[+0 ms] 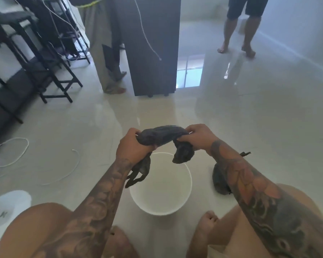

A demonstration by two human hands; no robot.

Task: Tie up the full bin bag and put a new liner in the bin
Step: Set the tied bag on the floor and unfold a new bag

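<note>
A white round bin [186,190] stands on the glossy floor between my knees, and nothing shows inside it. Above its far rim I hold a crumpled black liner [161,135] stretched between both hands. My left hand [131,145] grips one bunched end, with a loose tail hanging down past my wrist. My right hand [199,135] grips the other end, and a fold droops below it. A tied black bin bag [219,180] lies on the floor right of the bin, partly hidden by my right forearm.
A dark cabinet [153,53] stands ahead, with a person in long trousers beside it. Another person's bare legs [237,32] are at the far right. Black stools [50,75] and white cables [11,151] sit at the left. A white object [7,207] lies by my left knee.
</note>
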